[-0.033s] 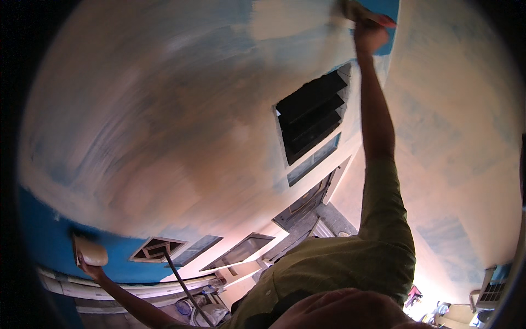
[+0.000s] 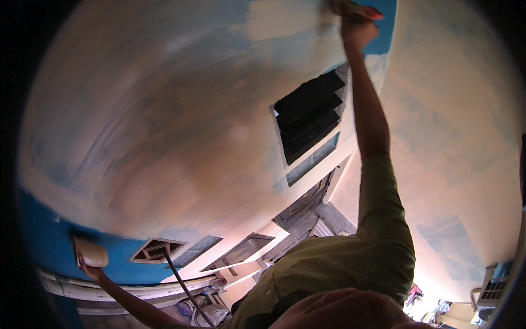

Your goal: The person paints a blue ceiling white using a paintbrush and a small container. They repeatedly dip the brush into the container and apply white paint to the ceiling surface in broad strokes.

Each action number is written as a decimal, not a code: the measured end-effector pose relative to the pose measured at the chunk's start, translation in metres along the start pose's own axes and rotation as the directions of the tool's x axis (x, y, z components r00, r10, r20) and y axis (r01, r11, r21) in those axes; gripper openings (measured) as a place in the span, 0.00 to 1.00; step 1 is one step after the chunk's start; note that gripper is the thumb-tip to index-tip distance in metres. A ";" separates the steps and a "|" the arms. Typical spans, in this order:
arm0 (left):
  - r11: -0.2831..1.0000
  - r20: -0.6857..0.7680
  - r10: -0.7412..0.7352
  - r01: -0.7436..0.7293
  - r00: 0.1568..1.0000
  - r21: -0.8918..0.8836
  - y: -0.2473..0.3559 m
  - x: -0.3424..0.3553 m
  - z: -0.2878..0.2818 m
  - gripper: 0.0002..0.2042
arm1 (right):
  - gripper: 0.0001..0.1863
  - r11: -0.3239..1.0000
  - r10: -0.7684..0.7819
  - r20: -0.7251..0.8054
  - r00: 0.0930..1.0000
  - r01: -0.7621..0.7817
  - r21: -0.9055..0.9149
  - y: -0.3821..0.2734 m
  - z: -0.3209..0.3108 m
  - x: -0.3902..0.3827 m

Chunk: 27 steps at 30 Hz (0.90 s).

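My right hand [image 2: 360,35] reaches up at the top, closed around a motion-blurred tool with a red end [image 2: 373,12]; its tan and dark head lies against or close to the wall, and its exact kind cannot be made out. At the lower left, my left hand [image 2: 94,273] grips a cream-coloured tub-like container [image 2: 95,255] from below. The container has a squarish rim and is tilted towards the wall; its inside is hidden. Streaky pale coating covers much of the blue wall [image 2: 159,181]. Bare blue shows beside the right hand and behind the container.
A dark slatted opening [image 2: 312,118] lies left of my right forearm. Lower down are a small framed opening [image 2: 158,250] and a dark pole [image 2: 183,285] slanting past it. A bucket [image 2: 185,307] and a pale sack [image 2: 211,315] stand low down. Another wall [image 2: 455,153] rises at right.
My right hand has shifted slightly left along the wall with the red-ended tool. My left hand and the container have hardly moved.
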<state>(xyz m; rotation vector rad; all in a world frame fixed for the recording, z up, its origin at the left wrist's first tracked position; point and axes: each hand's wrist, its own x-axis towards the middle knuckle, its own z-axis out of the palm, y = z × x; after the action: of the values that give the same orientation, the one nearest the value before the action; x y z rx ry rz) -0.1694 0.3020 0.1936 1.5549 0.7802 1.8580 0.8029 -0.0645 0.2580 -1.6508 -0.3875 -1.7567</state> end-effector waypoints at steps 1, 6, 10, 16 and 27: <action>1.000 0.011 0.015 -0.015 1.000 0.003 0.004 -0.003 -0.003 0.20 | 0.16 0.963 0.054 -0.155 0.987 -0.010 0.270 -0.047 -0.013 0.005; 1.000 0.030 -0.021 0.020 0.999 0.019 0.018 -0.020 -0.021 0.22 | 0.08 0.310 0.129 0.546 0.828 -0.557 0.771 -0.191 -0.146 0.047; 0.954 0.071 0.210 -0.220 0.975 0.205 0.015 0.003 -0.086 0.22 | 0.06 0.299 0.321 0.194 0.927 -0.294 0.908 -0.140 -0.048 0.028; 0.989 -0.047 -0.109 0.104 0.993 -0.107 0.005 -0.018 -0.019 0.22 | 0.19 0.924 0.370 0.008 0.929 -0.369 0.104 0.041 0.002 0.044; 0.996 -0.010 -0.043 0.042 0.999 -0.075 0.016 -0.013 -0.052 0.22 | 0.05 0.103 0.290 0.303 0.908 -0.345 0.933 -0.184 -0.108 0.080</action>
<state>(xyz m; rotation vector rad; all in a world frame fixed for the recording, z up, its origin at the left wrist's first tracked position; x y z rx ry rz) -0.2202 0.2785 0.1894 1.4710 0.7352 1.8461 0.6048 -0.0230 0.3619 -0.6443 -0.8825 -0.6870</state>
